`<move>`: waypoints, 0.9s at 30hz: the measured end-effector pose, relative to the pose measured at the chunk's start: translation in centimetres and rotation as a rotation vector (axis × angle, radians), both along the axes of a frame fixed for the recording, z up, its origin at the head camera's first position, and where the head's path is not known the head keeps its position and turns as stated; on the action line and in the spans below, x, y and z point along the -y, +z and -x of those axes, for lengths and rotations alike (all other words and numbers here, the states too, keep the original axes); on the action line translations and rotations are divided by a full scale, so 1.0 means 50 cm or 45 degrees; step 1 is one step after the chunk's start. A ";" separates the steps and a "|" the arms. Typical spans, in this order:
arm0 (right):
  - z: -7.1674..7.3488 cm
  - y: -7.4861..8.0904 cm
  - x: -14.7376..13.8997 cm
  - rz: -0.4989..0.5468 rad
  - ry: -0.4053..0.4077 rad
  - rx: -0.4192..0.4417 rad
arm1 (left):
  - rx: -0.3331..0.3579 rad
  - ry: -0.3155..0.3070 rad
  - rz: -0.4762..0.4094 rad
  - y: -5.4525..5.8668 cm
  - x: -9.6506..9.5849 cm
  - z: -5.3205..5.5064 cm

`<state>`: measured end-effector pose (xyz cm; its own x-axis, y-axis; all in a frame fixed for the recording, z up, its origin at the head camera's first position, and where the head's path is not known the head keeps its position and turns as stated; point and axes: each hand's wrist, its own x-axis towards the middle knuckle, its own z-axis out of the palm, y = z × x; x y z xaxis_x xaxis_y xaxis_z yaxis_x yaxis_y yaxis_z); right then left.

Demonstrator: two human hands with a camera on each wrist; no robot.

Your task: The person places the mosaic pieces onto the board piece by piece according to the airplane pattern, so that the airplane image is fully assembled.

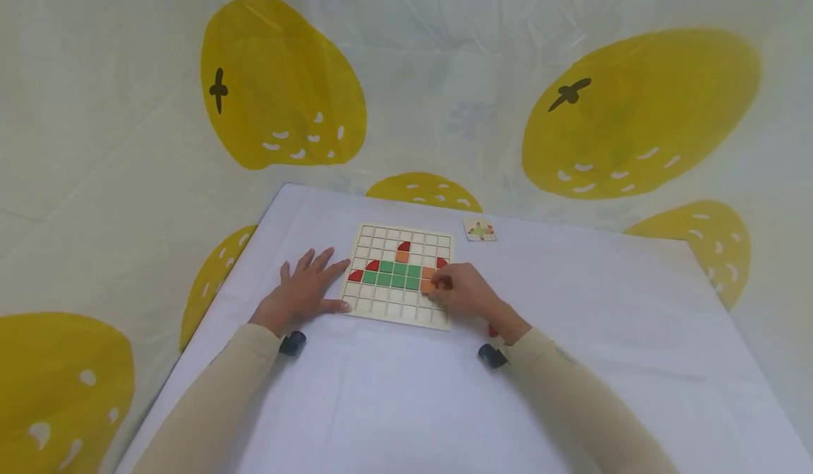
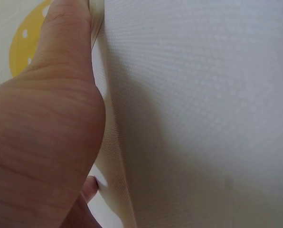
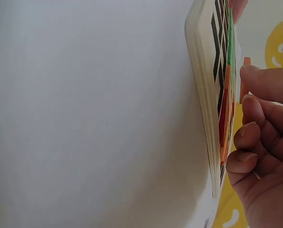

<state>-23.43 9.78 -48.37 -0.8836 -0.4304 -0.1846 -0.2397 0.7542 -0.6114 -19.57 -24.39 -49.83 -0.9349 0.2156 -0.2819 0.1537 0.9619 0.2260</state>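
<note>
A wooden grid board [image 1: 396,312] lies on the table with green square tiles [image 1: 399,269], a few orange squares [image 1: 403,256] and several red rounded pieces [image 1: 404,247] in its cells. My right hand [image 1: 466,290] is over the board's right side. Its thumb and index finger pinch an orange tile [image 3: 246,61], held on edge just off the board surface in the right wrist view, while the other fingers curl in. At the board's left edge, my left hand [image 1: 301,294] rests with fingers spread, thumb and fingertips right at the rim.
A small pattern card [image 1: 479,230] with a similar coloured design lies behind the board to the right. One red piece [image 1: 492,331] sits on the white tablecloth [image 1: 394,403], partly hidden by my right wrist. A yellow-printed curtain [image 1: 444,72] hangs behind the table.
</note>
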 end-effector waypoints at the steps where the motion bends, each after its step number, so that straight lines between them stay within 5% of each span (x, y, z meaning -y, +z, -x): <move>1: 0.000 0.000 0.003 0.004 0.012 -0.007 | 0.001 0.000 -0.003 0.001 -0.001 0.000; 8: -0.003 0.000 0.028 0.011 0.102 -0.071 | 0.011 0.011 -0.006 0.004 -0.003 0.001; 27: -0.025 -0.009 0.101 -0.053 0.102 -0.068 | 0.002 0.015 0.013 -0.005 -0.002 0.000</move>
<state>-22.17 4.75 -48.81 -0.8557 -0.4929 -0.1575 -0.3314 0.7558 -0.5647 -19.56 -24.30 -50.08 -0.9371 0.2014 -0.2852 0.1418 0.9660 0.2163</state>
